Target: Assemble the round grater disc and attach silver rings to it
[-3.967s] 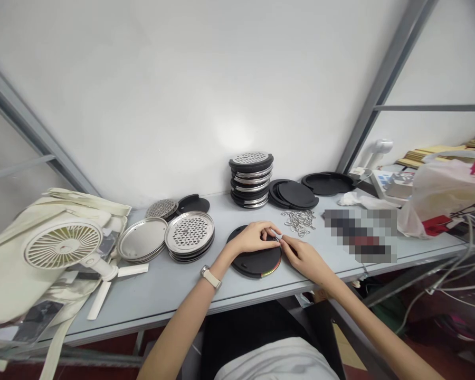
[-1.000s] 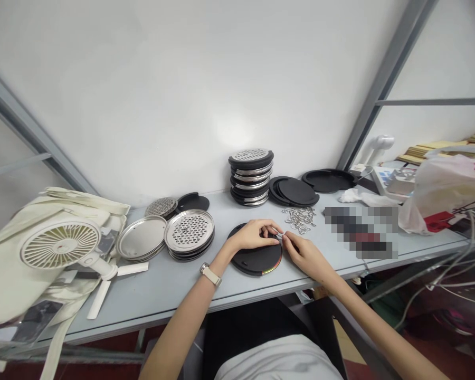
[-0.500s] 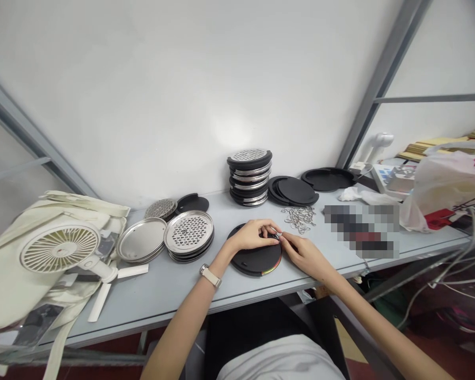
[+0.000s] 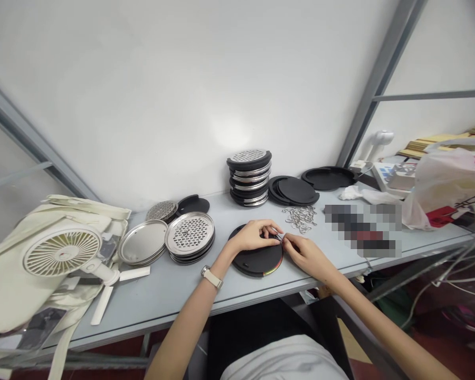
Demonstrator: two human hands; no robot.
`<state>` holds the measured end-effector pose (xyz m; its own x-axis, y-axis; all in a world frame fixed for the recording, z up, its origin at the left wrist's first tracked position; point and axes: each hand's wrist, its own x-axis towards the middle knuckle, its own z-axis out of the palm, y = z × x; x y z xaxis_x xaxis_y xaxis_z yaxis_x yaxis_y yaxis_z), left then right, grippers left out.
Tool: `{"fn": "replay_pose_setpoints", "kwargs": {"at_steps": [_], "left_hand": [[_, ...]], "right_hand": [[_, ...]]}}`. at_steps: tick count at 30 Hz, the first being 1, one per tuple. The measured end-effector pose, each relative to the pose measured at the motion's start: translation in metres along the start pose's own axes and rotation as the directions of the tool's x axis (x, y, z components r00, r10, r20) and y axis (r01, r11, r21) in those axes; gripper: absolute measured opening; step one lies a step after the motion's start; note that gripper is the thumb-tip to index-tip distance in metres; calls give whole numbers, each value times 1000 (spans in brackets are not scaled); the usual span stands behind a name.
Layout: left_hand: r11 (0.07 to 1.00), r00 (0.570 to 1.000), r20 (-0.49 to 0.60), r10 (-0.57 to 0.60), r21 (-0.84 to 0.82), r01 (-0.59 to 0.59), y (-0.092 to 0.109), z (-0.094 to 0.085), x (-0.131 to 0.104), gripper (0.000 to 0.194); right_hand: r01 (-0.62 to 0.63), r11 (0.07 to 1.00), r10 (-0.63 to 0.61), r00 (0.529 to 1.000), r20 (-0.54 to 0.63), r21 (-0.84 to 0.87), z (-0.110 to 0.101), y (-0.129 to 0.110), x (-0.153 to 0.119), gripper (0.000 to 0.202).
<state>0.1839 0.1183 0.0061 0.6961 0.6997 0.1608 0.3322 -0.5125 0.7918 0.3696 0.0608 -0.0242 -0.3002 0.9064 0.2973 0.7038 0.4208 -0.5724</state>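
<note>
A round black plastic disc (image 4: 261,261) lies on the table before me, with a shiny strip of colour along its near right rim. My left hand (image 4: 257,235) rests over its far part, fingers closed in a pinch on a small metal wire clip (image 4: 279,237). From the right, my right hand (image 4: 304,254) pinches the same clip at the disc's edge. The fingers partly hide the clip, so its exact shape is unclear. Just beyond my hands lies a pile of bent metal wire clips (image 4: 300,217).
Perforated metal grater discs (image 4: 190,234) and plain metal discs (image 4: 143,241) are stacked at left. A tall stack of black and metal discs (image 4: 249,178) stands at the back, beside black trays (image 4: 296,191). A fan (image 4: 63,250) lies far left; a plastic bag (image 4: 451,182) sits right.
My right hand has shifted slightly right and down, and more of the wire clip shows between my fingertips. My left hand stays nearly in place. The whole view has shifted slightly.
</note>
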Motion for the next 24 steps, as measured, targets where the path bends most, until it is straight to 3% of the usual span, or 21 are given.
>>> {"fn": "replay_pose_setpoints", "kwargs": {"at_steps": [24], "left_hand": [[999, 999, 19, 48, 19, -48, 0, 0, 1, 27]], "right_hand": [[-4, 1000, 4, 1000, -4, -25, 0, -1, 0, 31]]}}
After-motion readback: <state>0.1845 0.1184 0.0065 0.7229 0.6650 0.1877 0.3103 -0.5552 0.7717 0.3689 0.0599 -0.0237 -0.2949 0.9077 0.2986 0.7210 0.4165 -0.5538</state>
